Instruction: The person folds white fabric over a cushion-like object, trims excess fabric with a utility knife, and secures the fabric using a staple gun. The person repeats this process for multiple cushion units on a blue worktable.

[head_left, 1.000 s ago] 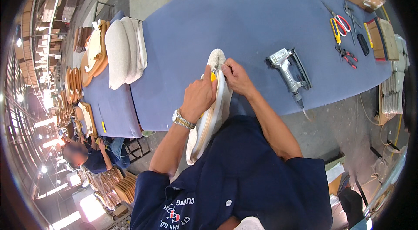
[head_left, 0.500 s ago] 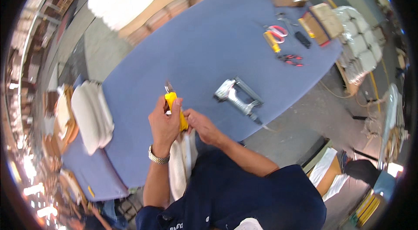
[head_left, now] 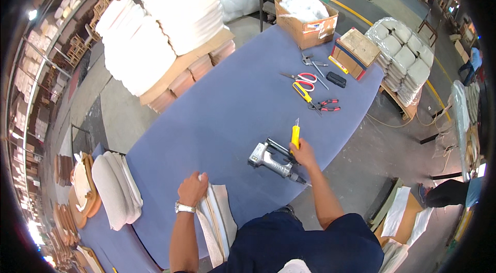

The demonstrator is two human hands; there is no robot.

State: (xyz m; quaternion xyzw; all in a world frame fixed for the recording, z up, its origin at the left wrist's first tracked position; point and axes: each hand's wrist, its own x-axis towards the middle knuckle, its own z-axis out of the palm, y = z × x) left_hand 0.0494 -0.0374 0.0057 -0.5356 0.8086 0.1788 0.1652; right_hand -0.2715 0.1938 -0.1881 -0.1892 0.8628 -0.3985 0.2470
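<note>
Nearest: beige upholstered pad (head_left: 230, 206), stood on a slant between the wearer's dark shirt (head_left: 310, 244) and the blue-covered table (head_left: 206, 128), pale strip running lengthwise. Left hand (head_left: 193, 190) closed on its upper end; exact finger placement hidden.

Right hand (head_left: 305, 153) gripping a yellow-handled utility knife (head_left: 295, 134), metal tip pointing away from the body. It's just past the silver pneumatic staple gun (head_left: 271, 162), which lies on its side, hose fitting toward the wearer.

Handling, my judgement: blade well apart from pad fabric and left fingers, tip outward, wrist clear of the gun and hose. Left grip firm but not crushing, since the pad looks soft and leans with little else to steady it.

Left: stacked beige pads (head_left: 114, 190). Farther up the table: yellow-handled screwdriver (head_left: 301, 91), red-and-white scissors (head_left: 307, 83), red-and-black pliers (head_left: 329, 105). Far end: open carton (head_left: 310, 35) with white stuffing. Beyond: plastic-wrapped cushions (head_left: 405, 58) on a pallet.
</note>
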